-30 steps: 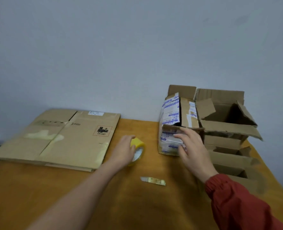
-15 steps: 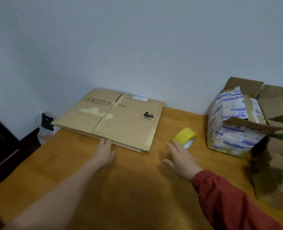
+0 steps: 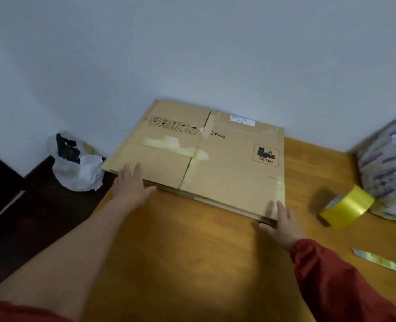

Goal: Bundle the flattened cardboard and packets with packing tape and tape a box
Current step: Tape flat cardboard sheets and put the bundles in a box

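Cardboard (image 3: 227,163) beside white bag (image 3: 81,177), dark contents (image 3: 68,147)

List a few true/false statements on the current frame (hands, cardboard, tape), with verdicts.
1. Both hands are at the near edge of the flattened cardboard, fingers straight. True: the left hand is at its left corner and the right hand at its right corner.
2. The right hand holds the yellow tape roll. False: the tape roll sits on the table to the right of the cardboard, and neither hand touches it.
3. The cardboard bears a red UN 3481 label. True.
4. A white plastic bag lies on top of the cardboard. False: the bag sits off the table, to the left of the cardboard.
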